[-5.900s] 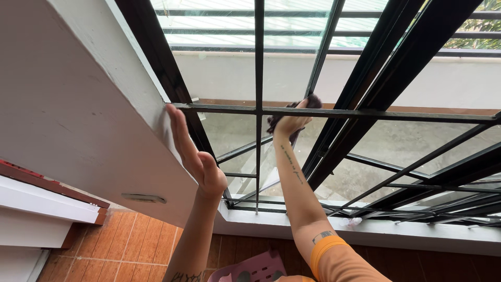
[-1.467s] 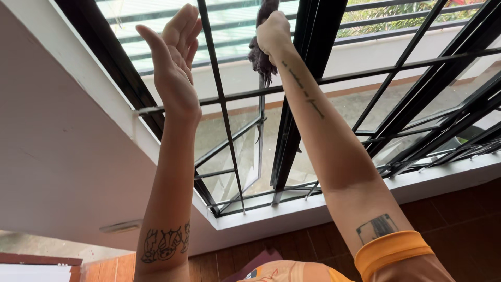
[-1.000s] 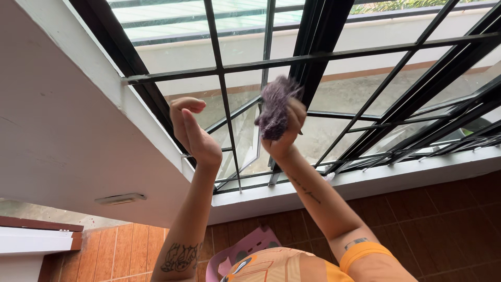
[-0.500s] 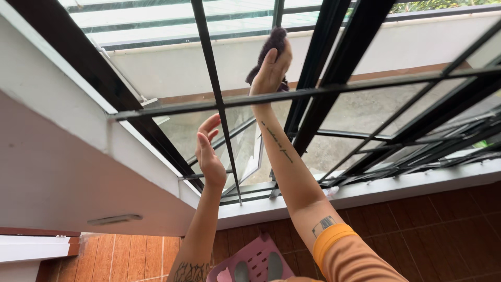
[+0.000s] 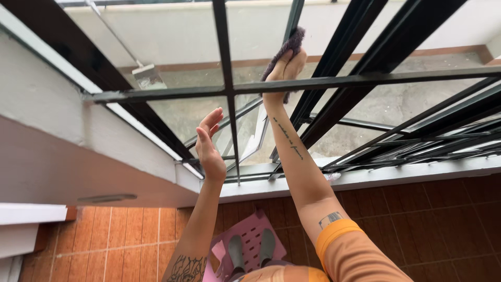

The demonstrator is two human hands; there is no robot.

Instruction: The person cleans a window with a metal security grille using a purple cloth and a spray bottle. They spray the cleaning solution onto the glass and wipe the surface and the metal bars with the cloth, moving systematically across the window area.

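Head view, from the left: a white wall [image 5: 57, 130] runs up to the dark window frame [image 5: 130, 109], and a black metal grille [image 5: 323, 82] of crossing bars stands in front of the glass. The left hand [image 5: 210, 143] is raised near the vertical bar [image 5: 229, 104], fingers spread and loose, holding nothing and, as far as can be told, touching nothing. Just right of it, the right hand [image 5: 283, 70] reaches up behind the horizontal bar, closed around a dark purple cloth [image 5: 288, 48] that sticks out above the fingers and lies against or very near the glass; contact cannot be confirmed. So the cloth sits in the right hand's grasp, its free end above the knuckles, up and to the right of the empty left hand.

Below, both feet in grey socks stand on a pink plastic stool [image 5: 245, 245] over the brown tiled floor [image 5: 417, 219]. The likely risks, as a judgement: leaning into the reach could tip the stool, since the left hand grips no support; the right forearm threaded past the grille could knock or scrape on a bar; and the cloth, pinched at one end, could slip out and drop beyond the bars.
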